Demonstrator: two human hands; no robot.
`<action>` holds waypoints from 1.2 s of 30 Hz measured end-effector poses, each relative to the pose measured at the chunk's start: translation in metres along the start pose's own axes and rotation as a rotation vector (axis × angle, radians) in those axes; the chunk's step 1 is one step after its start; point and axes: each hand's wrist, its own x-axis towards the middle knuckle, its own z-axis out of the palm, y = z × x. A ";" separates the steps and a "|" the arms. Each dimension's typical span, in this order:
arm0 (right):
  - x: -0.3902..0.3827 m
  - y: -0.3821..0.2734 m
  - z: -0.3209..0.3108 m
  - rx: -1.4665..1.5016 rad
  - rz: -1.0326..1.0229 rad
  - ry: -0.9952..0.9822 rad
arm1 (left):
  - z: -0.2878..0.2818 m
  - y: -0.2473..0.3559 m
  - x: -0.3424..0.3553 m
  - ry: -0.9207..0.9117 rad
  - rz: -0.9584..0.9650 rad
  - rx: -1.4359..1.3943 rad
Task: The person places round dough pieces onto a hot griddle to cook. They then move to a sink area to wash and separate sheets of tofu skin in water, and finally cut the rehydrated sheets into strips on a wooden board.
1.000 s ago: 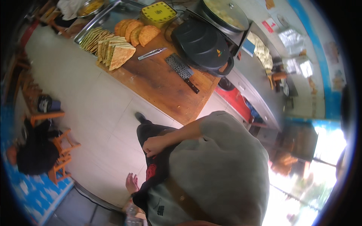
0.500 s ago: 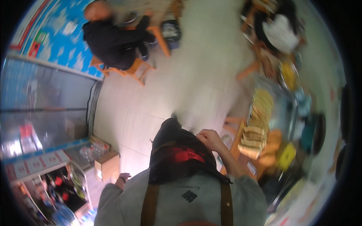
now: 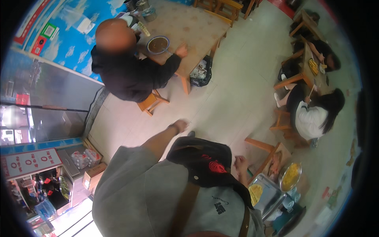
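My left hand [image 3: 180, 125] reaches forward over the floor, loosely open, with nothing visible in it. My right hand [image 3: 240, 162] is closed beside my black apron [image 3: 197, 152], close to a wooden table edge; whatever it may hold is hidden. Near it lie a steel tray [image 3: 272, 199] with a yellow flatbread [image 3: 256, 193] and a bowl of yellow food [image 3: 291, 175].
A person in black [image 3: 126, 75] sits on a stool at a table [image 3: 193, 31] with a bowl [image 3: 158, 45]; a black bag [image 3: 201, 71] lies below. Two diners [image 3: 314, 116] [image 3: 327, 55] sit at right. Boxes [image 3: 94, 175] and a cabinet [image 3: 43, 189] stand at left.
The view has swung from the wooden board with flatbreads toward the seating. My left hand has moved up and forward. My right hand has moved lower beside the apron.
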 end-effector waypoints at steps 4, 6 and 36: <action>0.040 -0.034 -0.028 -0.253 0.332 -0.064 | -0.181 0.115 0.192 0.284 0.179 -0.734; 0.076 -0.028 -0.026 -0.283 0.410 -0.128 | -0.242 0.161 0.261 0.301 0.266 -0.850; 1.018 -0.329 -0.340 -0.202 0.720 -0.338 | -0.790 0.188 1.199 0.206 -0.369 -0.452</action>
